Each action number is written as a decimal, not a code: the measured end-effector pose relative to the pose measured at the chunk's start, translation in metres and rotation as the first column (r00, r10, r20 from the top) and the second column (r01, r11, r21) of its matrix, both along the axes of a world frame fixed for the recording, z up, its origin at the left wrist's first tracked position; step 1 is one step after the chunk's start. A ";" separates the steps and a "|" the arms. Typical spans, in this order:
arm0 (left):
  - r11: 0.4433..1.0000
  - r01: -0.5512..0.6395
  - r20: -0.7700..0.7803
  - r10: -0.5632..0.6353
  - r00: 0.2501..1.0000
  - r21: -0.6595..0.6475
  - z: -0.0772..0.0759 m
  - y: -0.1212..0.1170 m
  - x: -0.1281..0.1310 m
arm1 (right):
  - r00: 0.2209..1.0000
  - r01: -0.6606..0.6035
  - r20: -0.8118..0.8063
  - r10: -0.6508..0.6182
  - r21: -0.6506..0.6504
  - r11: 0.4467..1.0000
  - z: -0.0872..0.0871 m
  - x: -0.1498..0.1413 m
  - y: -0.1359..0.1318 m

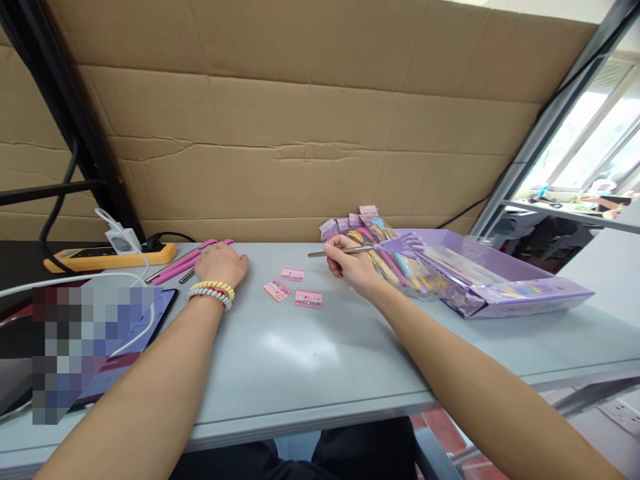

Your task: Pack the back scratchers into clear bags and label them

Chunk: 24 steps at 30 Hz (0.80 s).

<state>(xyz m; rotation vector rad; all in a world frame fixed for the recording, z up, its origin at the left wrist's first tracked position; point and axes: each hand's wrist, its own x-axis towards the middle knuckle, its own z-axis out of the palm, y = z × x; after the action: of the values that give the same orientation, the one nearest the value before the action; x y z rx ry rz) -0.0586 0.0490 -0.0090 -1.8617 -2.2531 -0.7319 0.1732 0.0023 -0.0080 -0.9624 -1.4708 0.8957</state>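
My right hand (350, 263) is closed on a back scratcher (400, 245) with a purple hand-shaped head and a thin metal rod. The rod points left and the purple head points right, over packaged scratchers. My left hand (220, 265) rests over several pink back scratchers (183, 264) with metal rods at the table's left. Its thumb stands apart from the fingers, whose tips are partly hidden. Between my hands lie three small pink printed cards: an upper card (292, 274), a left card (277, 289) and a right card (309, 299).
Bagged colourful scratchers (395, 267) with header cards lie against a purple box (530, 293) on the right. A yellow power strip (110, 257) with a white charger and cables sits at the back left, near a tablet (125, 363). Cardboard (320, 120) walls the back.
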 end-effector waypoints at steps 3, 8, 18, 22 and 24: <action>0.976 -0.049 0.021 0.055 0.998 -0.210 -0.008 0.009 -0.012 | 0.992 -0.004 0.124 0.006 -0.011 1.000 -0.002 0.000 -0.001; 0.961 0.043 -0.051 -0.059 0.997 -0.274 -0.013 0.017 -0.010 | 0.964 -0.138 0.221 0.148 -0.062 0.988 -0.009 -0.005 -0.003; 0.734 0.678 -0.001 -0.679 0.735 -0.025 -0.019 0.013 0.016 | 0.998 -0.037 0.045 0.038 -0.031 0.999 -0.007 -0.001 0.001; 0.707 0.706 -0.005 -0.706 0.708 -0.040 -0.019 0.010 0.018 | 0.997 -0.055 0.054 0.057 -0.040 0.998 -0.007 -0.001 0.001; 0.707 0.706 -0.004 -0.707 0.707 -0.040 -0.019 0.010 0.018 | 0.997 -0.055 0.054 0.057 -0.041 0.998 -0.008 -0.002 0.000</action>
<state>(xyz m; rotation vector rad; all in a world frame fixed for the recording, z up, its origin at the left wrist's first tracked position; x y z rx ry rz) -0.0409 0.0591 -0.0280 -2.7626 -1.4717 -0.7392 0.1708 0.0026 -0.0158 -0.9855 -1.5380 0.9481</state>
